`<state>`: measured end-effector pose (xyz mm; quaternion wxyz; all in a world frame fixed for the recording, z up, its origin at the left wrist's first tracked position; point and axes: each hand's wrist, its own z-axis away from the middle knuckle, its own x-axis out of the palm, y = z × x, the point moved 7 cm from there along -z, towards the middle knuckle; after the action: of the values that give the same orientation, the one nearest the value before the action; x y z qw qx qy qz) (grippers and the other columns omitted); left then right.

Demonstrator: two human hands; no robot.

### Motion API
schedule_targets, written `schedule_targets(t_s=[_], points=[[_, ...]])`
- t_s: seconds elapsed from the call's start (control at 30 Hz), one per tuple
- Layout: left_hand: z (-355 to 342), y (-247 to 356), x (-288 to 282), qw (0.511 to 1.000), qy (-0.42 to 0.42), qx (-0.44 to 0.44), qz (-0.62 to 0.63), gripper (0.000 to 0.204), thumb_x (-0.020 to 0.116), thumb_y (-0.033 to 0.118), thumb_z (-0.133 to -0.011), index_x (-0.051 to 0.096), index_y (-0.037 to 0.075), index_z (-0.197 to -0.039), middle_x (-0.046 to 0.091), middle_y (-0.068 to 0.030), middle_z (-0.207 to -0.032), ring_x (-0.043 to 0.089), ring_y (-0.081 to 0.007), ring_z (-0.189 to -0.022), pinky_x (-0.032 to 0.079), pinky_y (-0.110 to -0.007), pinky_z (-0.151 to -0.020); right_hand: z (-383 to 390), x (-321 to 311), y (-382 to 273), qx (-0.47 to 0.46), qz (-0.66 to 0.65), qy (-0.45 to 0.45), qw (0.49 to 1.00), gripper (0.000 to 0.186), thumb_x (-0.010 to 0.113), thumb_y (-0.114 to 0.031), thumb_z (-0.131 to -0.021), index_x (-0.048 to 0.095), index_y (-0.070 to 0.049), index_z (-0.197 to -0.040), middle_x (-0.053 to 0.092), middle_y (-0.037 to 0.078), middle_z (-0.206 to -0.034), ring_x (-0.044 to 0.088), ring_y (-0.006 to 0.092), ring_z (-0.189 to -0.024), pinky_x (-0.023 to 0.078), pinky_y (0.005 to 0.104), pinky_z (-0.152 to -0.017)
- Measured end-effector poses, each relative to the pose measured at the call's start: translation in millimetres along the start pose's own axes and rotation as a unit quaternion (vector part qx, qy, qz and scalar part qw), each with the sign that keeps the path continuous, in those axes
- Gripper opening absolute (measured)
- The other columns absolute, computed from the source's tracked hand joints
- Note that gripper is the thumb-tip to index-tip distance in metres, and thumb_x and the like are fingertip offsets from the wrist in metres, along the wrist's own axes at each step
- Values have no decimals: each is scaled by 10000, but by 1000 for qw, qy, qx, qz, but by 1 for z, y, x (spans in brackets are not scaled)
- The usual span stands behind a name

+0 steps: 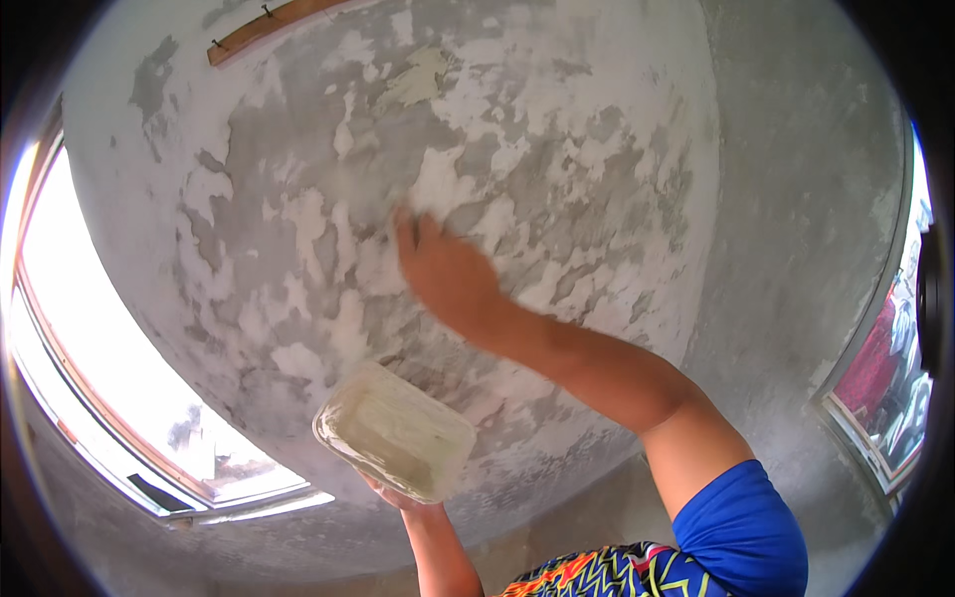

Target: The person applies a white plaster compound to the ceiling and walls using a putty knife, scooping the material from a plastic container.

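Pale tub in the left hand, right hand raised at the patchy wall

A rectangular tub (398, 438) with rounded corners sits below the middle of the frame, left of centre. Pale, paste-like smears coat its broad face and its lower-left edge; how much it contains cannot be told. The left hand (401, 497) supports it from below, its forearm rising from the lower edge; the fingers (374, 485) curl against the tub's underside, mostly hidden by it.

The right arm comes up from the lower right in a blue sleeve (741, 532), elbow bent, forearm slanting to the upper left. The right hand (453, 284) is near the centre, before the grey-and-white wall (537, 189). Its fingers are blurred, at least 2 pointing upward; I cannot tell how far open they are or whether they grip anything.

The tub's broad face is turned to the camera, and its long axis runs from upper left to lower right.
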<state>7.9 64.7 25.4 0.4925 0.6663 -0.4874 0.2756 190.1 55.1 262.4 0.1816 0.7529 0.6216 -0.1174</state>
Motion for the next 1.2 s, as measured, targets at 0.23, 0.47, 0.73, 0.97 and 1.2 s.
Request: schedule_targets(t_s=[0.23, 0.47, 0.73, 0.97, 1.2], points=[[27, 37, -30, 999, -23, 35, 14, 665, 481, 531, -1032, 397, 157, -1575, 486, -100, -1537, 523, -342, -1369, 524, -549, -1074, 35, -45, -43, -61, -197, -201, 958, 510, 603, -32, -911, 543, 39, -1412, 654, 226, -1040, 731, 310, -788, 620, 363, -629], [39, 73, -54, 994, 8, 99, -55, 648, 461, 517, -1041, 401, 155, -1575, 472, -113, -1557, 523, -351, -1377, 519, -565, -1082, -77, -129, 105, 85, -43, 169, 981, 530, 603, -123, -917, 562, 67, -1410, 714, 302, -1088, 712, 451, -972, 574, 475, -897], [29, 107, -89, 990, 53, 108, -79, 590, 448, 459, -1062, 414, 159, -1569, 488, -117, -1544, 528, -355, -1369, 518, -570, -1082, -26, -61, 22, 139, -105, -85, 981, 637, 570, -1, -867, 462, 70, -1490, 698, 345, -1021, 712, 461, -955, 575, 470, -907], [33, 122, -104, 996, 49, 9, 77, 572, 388, 484, -1084, 444, 150, -1545, 509, -116, -1522, 573, -322, -1315, 525, -540, -1069, 50, -82, -32, 112, -200, -221, 948, 520, 635, -18, -881, 583, 73, -1390, 707, 279, -943, 725, 388, -848, 566, 446, -770], [33, 131, -104, 997, 27, -18, 67, 565, 426, 476, -1069, 494, 94, -1481, 573, -95, -1431, 581, -281, -1270, 524, -462, -1047, -48, -133, 53, 115, -111, 130, 979, 493, 633, -101, -888, 621, 79, -1347, 724, 292, -992, 730, 410, -924, 565, 431, -816]])
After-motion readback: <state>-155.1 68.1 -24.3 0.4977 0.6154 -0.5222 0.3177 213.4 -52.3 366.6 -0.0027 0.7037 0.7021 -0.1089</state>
